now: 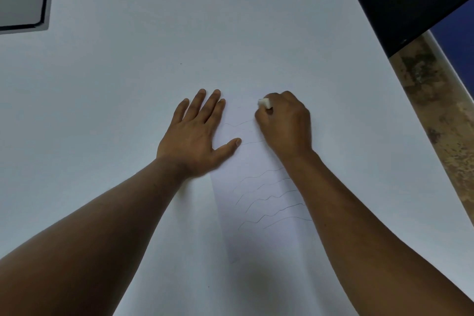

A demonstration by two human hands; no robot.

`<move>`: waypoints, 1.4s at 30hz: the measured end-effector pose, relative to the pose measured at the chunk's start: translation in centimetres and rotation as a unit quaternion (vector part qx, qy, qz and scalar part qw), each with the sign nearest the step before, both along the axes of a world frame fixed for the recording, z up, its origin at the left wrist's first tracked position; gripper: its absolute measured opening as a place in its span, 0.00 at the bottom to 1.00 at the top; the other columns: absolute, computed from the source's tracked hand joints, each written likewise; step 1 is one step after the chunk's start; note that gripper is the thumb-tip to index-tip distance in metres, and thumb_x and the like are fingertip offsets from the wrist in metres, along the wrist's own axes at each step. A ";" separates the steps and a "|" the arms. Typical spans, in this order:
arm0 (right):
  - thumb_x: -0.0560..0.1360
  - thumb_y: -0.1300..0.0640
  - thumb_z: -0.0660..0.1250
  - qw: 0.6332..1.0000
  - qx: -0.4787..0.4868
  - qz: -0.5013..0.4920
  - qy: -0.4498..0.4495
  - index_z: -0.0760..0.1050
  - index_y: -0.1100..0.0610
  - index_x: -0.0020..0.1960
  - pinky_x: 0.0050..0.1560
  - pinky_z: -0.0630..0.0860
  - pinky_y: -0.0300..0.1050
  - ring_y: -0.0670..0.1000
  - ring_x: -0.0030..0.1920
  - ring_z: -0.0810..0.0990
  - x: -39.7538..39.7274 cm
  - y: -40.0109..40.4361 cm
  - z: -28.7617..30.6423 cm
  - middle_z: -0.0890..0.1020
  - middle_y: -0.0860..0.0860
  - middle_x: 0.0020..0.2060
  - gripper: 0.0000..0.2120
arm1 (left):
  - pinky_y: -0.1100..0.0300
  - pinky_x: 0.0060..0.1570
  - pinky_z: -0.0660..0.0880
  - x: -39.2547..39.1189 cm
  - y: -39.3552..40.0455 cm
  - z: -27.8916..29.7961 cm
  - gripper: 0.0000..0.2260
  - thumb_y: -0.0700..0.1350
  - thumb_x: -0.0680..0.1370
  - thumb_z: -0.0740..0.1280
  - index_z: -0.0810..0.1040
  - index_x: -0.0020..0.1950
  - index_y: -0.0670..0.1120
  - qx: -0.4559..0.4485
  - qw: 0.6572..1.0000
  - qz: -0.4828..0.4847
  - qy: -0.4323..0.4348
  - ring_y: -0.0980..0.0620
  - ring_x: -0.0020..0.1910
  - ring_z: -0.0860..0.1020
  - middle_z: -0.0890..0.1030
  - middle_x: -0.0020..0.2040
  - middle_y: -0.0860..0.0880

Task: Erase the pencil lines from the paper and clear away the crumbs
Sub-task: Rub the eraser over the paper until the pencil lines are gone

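Both forearms are entering from the bottom edge. Wavy pencil lines [269,200] are showing on the white paper [256,238], darker near the camera and fainter, possibly partly rubbed, farther up. Left hand [197,136] is lying flat, fingers straight, pressing the paper's left edge on the white table [128,84]. Right hand [284,123] is gripping a white eraser [264,103] at the paper's far end.

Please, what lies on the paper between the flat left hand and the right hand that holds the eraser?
In the head view, only bare paper with faint wavy pencil lines lies between the left hand and the right hand, which grips the eraser.
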State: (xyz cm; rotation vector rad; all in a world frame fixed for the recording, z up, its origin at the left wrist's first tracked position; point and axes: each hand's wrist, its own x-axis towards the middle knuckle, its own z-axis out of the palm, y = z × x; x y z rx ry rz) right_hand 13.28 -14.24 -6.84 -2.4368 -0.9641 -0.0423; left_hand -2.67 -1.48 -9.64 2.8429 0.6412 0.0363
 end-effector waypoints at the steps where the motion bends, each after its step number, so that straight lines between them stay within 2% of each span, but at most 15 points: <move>1: 0.77 0.56 0.62 1.000 -0.014 0.013 -0.015 0.80 0.60 0.45 0.40 0.71 0.46 0.54 0.41 0.77 -0.3 0.5 -0.1 0.80 0.54 0.42 0.10 | 0.46 0.82 0.44 0.0 0.0 0.0 0.41 0.73 0.80 0.46 0.51 0.85 0.48 0.000 1.000 0.000 0.000 0.50 0.84 0.43 0.49 0.86 0.52; 4: 0.80 0.55 0.60 0.998 -0.033 0.028 -0.055 0.77 0.61 0.42 0.37 0.61 0.43 0.53 0.37 0.71 0.1 0.6 -0.4 0.76 0.56 0.38 0.13 | 0.47 0.82 0.43 0.0 0.0 -0.1 0.41 0.72 0.80 0.48 0.51 0.85 0.48 -0.001 1.000 0.003 -0.004 0.50 0.84 0.43 0.49 0.85 0.52; 9: 0.79 0.53 0.61 0.997 -0.041 -0.033 -0.056 0.78 0.60 0.40 0.36 0.62 0.43 0.56 0.36 0.75 3.2 -1.9 -0.5 0.76 0.56 0.35 0.15 | 0.47 0.82 0.44 0.0 -0.1 0.0 0.41 0.73 0.80 0.48 0.52 0.85 0.48 -0.005 1.000 0.004 -0.008 0.51 0.84 0.43 0.49 0.85 0.52; 12: 0.77 0.53 0.65 0.994 0.066 -0.048 0.071 0.79 0.58 0.38 0.38 0.73 0.46 0.52 0.36 0.78 4.2 -2.8 -0.2 0.79 0.50 0.31 0.12 | 0.47 0.82 0.43 -0.1 0.0 0.0 0.41 0.73 0.80 0.47 0.51 0.85 0.48 -0.007 1.000 0.003 -0.006 0.51 0.84 0.42 0.48 0.85 0.53; 14: 0.75 0.54 0.69 0.959 0.173 -0.082 0.211 0.84 0.55 0.45 0.44 0.79 0.46 0.47 0.37 0.80 4.6 -3.6 0.4 0.83 0.46 0.34 0.06 | 0.48 0.82 0.42 -0.1 0.0 0.0 0.41 0.73 0.80 0.47 0.51 0.85 0.49 -0.006 1.000 0.003 -0.002 0.51 0.84 0.41 0.47 0.85 0.53; 15: 0.74 0.55 0.70 0.940 0.202 -0.083 0.262 0.84 0.54 0.47 0.43 0.80 0.46 0.46 0.37 0.81 4.6 -3.9 0.6 0.83 0.46 0.35 0.05 | 0.48 0.82 0.42 -0.1 0.0 0.0 0.41 0.73 0.80 0.46 0.50 0.85 0.49 -0.005 1.000 0.003 -0.001 0.51 0.84 0.41 0.47 0.85 0.53; 17: 0.73 0.58 0.71 0.919 0.225 -0.053 0.319 0.84 0.53 0.49 0.37 0.78 0.44 0.48 0.36 0.81 4.2 -4.2 0.7 0.85 0.49 0.37 0.06 | 0.48 0.82 0.42 -0.1 -0.1 0.0 0.41 0.73 0.80 0.46 0.51 0.85 0.49 -0.004 1.000 0.002 0.002 0.51 0.84 0.42 0.47 0.85 0.53; 21: 0.76 0.63 0.68 0.885 0.274 -0.042 0.374 0.81 0.56 0.52 0.35 0.77 0.39 0.49 0.34 0.82 2.5 -4.5 0.0 0.86 0.52 0.41 0.07 | 0.48 0.82 0.41 -0.1 0.0 0.1 0.41 0.73 0.80 0.45 0.50 0.85 0.49 -0.006 1.000 0.002 0.009 0.52 0.84 0.41 0.47 0.85 0.53; 25: 0.79 0.59 0.65 0.888 0.291 -0.054 0.353 0.81 0.55 0.53 0.34 0.77 0.39 0.48 0.33 0.80 2.1 -4.8 -0.5 0.85 0.51 0.38 0.06 | 0.49 0.82 0.41 0.0 0.0 0.5 0.41 0.73 0.79 0.45 0.50 0.85 0.49 -0.022 1.000 -0.003 0.015 0.52 0.84 0.41 0.47 0.85 0.54; 29: 0.81 0.56 0.63 0.893 0.292 -0.045 0.340 0.81 0.52 0.52 0.33 0.76 0.39 0.47 0.32 0.78 2.1 -4.8 -0.7 0.83 0.51 0.35 0.08 | 0.51 0.81 0.43 0.2 0.1 1.7 0.39 0.69 0.80 0.49 0.55 0.85 0.49 -0.084 0.996 0.017 0.006 0.50 0.84 0.45 0.50 0.85 0.52; 31: 0.81 0.55 0.62 0.894 0.293 -0.040 0.335 0.81 0.52 0.51 0.32 0.76 0.39 0.47 0.31 0.78 2.1 -4.9 -0.8 0.82 0.51 0.34 0.08 | 0.45 0.79 0.52 0.8 -0.3 2.6 0.33 0.63 0.81 0.56 0.64 0.82 0.46 -0.062 0.997 0.036 -0.025 0.42 0.83 0.55 0.61 0.83 0.46; 33: 0.81 0.55 0.61 0.897 0.290 -0.037 0.331 0.80 0.50 0.50 0.32 0.75 0.39 0.46 0.31 0.77 2.1 -4.9 -0.9 0.81 0.50 0.34 0.09 | 0.44 0.71 0.63 2.3 -1.3 3.3 0.25 0.54 0.82 0.64 0.75 0.74 0.43 -0.031 0.997 0.029 -0.071 0.35 0.73 0.69 0.76 0.73 0.42; 35: 0.82 0.55 0.60 0.901 0.290 -0.038 0.321 0.79 0.50 0.50 0.32 0.75 0.38 0.46 0.31 0.77 2.2 -4.9 -1.0 0.81 0.49 0.33 0.09 | 0.47 0.60 0.68 4.7 -2.5 3.7 0.16 0.47 0.82 0.67 0.81 0.68 0.43 -0.045 0.995 0.003 -0.086 0.36 0.64 0.73 0.81 0.62 0.43; 38: 0.82 0.55 0.58 0.909 0.290 -0.043 0.297 0.77 0.51 0.53 0.33 0.75 0.37 0.46 0.32 0.79 2.4 -4.9 -1.2 0.82 0.50 0.34 0.09 | 0.52 0.54 0.65 8.3 -4.1 3.5 0.12 0.43 0.82 0.64 0.83 0.62 0.45 -0.058 0.994 -0.052 -0.080 0.40 0.60 0.72 0.80 0.57 0.45; 42: 0.83 0.56 0.56 0.911 0.290 -0.041 0.290 0.75 0.51 0.55 0.33 0.75 0.38 0.47 0.32 0.79 2.6 -5.1 -1.4 0.82 0.51 0.34 0.09 | 0.56 0.53 0.58 11.0 -4.7 2.9 0.15 0.40 0.81 0.60 0.79 0.65 0.47 -0.042 0.995 -0.054 -0.066 0.43 0.61 0.69 0.76 0.61 0.46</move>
